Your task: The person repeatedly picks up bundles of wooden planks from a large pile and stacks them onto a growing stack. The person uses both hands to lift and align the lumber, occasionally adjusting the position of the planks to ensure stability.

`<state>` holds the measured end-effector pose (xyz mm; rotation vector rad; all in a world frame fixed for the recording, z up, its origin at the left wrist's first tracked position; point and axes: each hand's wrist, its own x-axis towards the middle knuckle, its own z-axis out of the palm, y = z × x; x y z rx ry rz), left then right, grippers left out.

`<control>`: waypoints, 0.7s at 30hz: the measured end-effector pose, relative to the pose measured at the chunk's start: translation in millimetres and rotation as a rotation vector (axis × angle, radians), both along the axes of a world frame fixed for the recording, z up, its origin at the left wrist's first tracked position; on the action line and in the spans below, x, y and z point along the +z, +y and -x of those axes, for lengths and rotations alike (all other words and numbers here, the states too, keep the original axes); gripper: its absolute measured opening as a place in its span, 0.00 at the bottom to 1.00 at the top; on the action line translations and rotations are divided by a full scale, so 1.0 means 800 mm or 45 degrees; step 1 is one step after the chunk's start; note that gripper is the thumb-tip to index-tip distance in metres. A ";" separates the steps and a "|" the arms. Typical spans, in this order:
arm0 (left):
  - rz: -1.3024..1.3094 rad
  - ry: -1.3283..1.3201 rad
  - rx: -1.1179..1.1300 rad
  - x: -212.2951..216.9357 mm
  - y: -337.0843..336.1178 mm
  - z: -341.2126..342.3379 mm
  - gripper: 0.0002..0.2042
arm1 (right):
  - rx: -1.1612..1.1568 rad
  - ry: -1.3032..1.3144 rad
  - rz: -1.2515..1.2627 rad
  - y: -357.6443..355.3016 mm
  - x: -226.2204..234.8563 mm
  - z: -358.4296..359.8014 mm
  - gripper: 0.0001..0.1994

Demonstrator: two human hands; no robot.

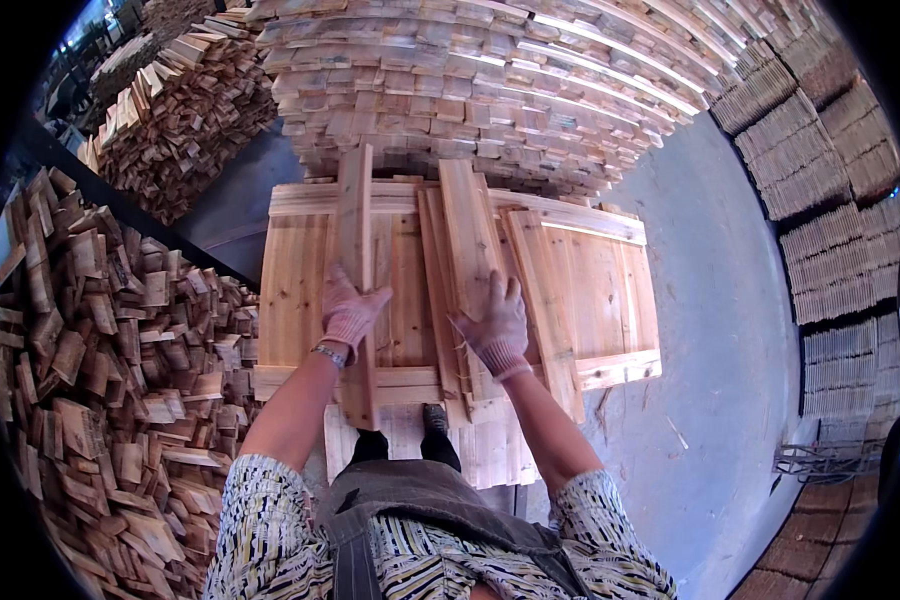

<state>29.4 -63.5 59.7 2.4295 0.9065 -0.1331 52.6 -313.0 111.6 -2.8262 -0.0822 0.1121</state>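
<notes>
My left hand, in a pale knitted glove, is closed around a narrow wooden plank, its thumb past the right edge. This plank is tilted partly on edge and runs away from me. Across another plank lies my right hand, also gloved, with the thumb at one edge and the fingers at the other. Under and beside that plank lie several more loose boards, including a board to the right. All of them rest on a wide panel of joined boards with crosswise strips at its far and near edges.
A tall stack of boards rises right behind the panel. Heaped offcuts fill the left side, with another wood pile farther back. Bundled slats line the right beyond grey floor. More boards lie low near my feet.
</notes>
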 end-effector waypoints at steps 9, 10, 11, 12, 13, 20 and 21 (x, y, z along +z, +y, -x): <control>0.008 0.235 0.095 -0.053 0.086 0.037 0.55 | -0.071 0.126 0.024 0.039 -0.025 -0.038 0.43; 0.013 0.212 0.140 -0.047 0.095 0.039 0.55 | -0.071 0.151 -0.030 0.052 -0.022 -0.027 0.43; 0.019 0.188 0.183 -0.040 0.105 0.039 0.55 | -0.072 0.175 -0.083 0.066 -0.019 -0.018 0.43; 0.027 0.179 0.233 -0.013 0.102 0.039 0.54 | -0.039 0.185 -0.113 0.081 -0.011 -0.003 0.42; 0.028 0.173 0.199 -0.024 0.113 0.045 0.54 | -0.010 0.095 -0.168 0.097 -0.030 0.008 0.41; 0.086 0.069 0.104 -0.082 0.169 0.062 0.45 | 0.056 0.207 -0.178 0.310 -0.051 0.067 0.38; 0.076 0.042 0.090 -0.083 0.175 0.068 0.44 | 0.048 0.243 -0.238 0.317 -0.049 0.065 0.38</control>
